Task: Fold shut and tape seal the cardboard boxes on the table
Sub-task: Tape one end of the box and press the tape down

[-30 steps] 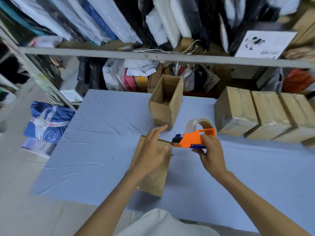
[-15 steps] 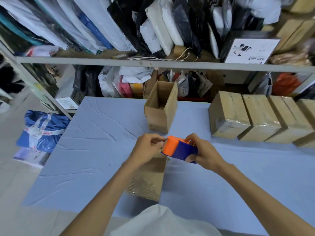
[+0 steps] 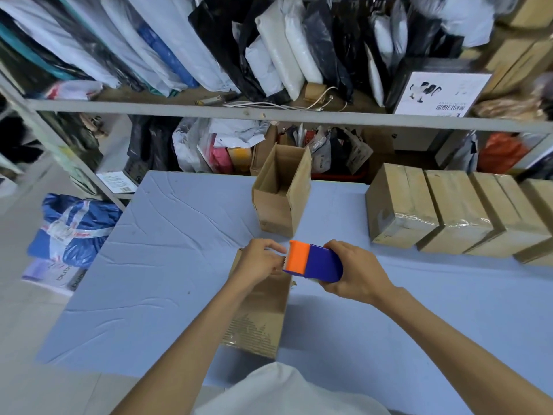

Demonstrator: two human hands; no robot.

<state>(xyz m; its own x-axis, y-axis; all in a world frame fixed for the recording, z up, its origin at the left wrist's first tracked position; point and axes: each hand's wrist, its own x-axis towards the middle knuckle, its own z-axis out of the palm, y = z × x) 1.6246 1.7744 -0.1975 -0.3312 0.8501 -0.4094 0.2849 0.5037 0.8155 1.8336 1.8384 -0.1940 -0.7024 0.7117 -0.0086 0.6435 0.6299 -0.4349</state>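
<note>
A closed cardboard box [image 3: 260, 316] lies lengthwise on the blue table [image 3: 167, 253] just in front of me. My right hand [image 3: 353, 271] grips an orange and blue tape dispenser [image 3: 314, 260] above the box's far end. My left hand [image 3: 260, 260] sits at the dispenser's orange toothed edge with its fingers curled, pinching there; the tape end itself is too small to make out. A second cardboard box [image 3: 282, 196] stands farther back with its top flaps open.
Several taped cardboard boxes [image 3: 401, 208] stand in a row along the table's right side. Metal shelving [image 3: 269, 113] packed with bagged goods rises behind the table. A blue bundle [image 3: 71, 226] lies on the floor to the left.
The dispenser has turned so its blue body faces me and dropped toward the near box. My left hand left the box top and came to the dispenser's orange edge.
</note>
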